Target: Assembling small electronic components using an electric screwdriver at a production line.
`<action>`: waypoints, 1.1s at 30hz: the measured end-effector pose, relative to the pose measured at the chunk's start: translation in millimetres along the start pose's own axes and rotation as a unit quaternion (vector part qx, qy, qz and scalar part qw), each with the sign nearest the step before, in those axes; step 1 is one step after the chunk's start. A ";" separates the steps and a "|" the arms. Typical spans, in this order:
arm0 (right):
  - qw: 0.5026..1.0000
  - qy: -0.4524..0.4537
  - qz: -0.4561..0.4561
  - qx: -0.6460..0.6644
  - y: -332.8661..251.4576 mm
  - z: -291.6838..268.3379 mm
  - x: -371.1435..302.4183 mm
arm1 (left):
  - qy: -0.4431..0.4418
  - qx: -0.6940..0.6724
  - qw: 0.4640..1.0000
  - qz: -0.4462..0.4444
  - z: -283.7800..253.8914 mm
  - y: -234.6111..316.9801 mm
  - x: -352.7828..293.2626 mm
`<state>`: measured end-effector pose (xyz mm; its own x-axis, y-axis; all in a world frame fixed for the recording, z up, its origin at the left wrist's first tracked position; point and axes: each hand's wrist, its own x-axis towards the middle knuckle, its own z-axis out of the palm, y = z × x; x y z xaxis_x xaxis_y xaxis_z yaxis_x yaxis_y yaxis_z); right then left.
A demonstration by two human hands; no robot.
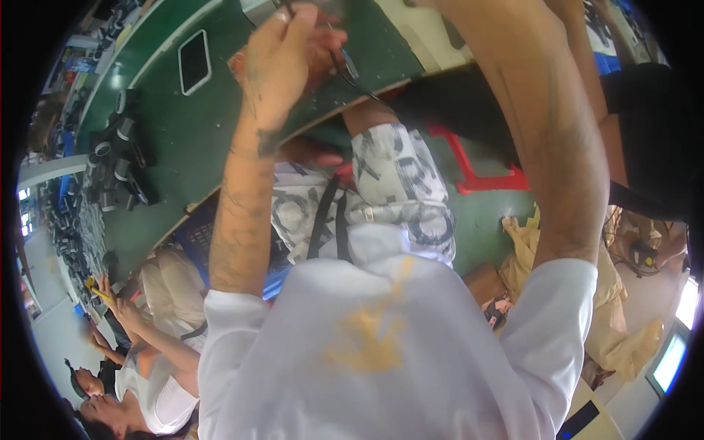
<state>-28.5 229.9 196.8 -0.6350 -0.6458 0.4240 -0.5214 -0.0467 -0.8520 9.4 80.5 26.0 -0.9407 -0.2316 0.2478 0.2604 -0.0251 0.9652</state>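
My left hand (281, 67) is raised over the front edge of the green table (176, 139). Its fingers are closed on a thin black cable (342, 73), which trails down past the table edge. A small bluish metallic piece (351, 64) lies beside the cable, and reddish-orange material shows partly behind the hand; I cannot make out what either is. My right forearm (546, 125) reaches up past the top of the picture, and the right hand is cut off there.
A white-edged phone (194, 63) lies on the table. Several black cylindrical parts (121, 158) are heaped at the left. A red plastic stool (477, 180) stands below the table edge. Tan wrapping (616, 323) lies at right. Other people (158, 389) sit at lower left.
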 end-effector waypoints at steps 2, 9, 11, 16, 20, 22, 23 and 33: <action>1.000 0.000 0.014 -0.019 3.4 -6.3 -5.9 | 0.034 -0.007 0.987 -0.158 -4.1 13.0 -8.1; 0.997 0.023 0.080 0.008 15.7 6.8 -8.7 | -0.193 0.035 0.973 -0.119 27.8 -59.1 -82.8; 0.992 -0.003 0.115 0.053 28.9 -0.6 -23.5 | -0.190 0.129 0.965 -0.124 35.4 -81.5 -104.2; 0.974 0.086 0.145 0.151 59.8 1.3 -85.9 | -0.116 0.129 0.982 -0.070 37.1 -27.5 -101.4; 0.967 0.105 0.140 0.183 91.4 18.1 -124.8 | -0.010 0.098 0.993 -0.063 22.5 -1.2 -64.0; 0.966 0.100 0.139 0.194 90.6 17.2 -131.4 | -0.003 0.153 0.987 -0.047 32.9 11.2 -26.3; 0.960 0.111 0.150 0.207 83.1 17.7 -129.0 | -0.001 0.205 0.978 -0.037 40.5 14.9 -3.7; 0.955 0.064 0.179 0.227 90.4 -8.1 -113.9 | -0.009 0.432 0.901 -0.035 100.1 -93.0 170.1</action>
<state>-7.9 305.4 74.0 -0.8055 -0.5857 0.0898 0.0247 -0.1846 -0.9825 -196.5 140.9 -13.2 -0.9538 -0.2429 0.1766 -0.0595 0.7292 0.6817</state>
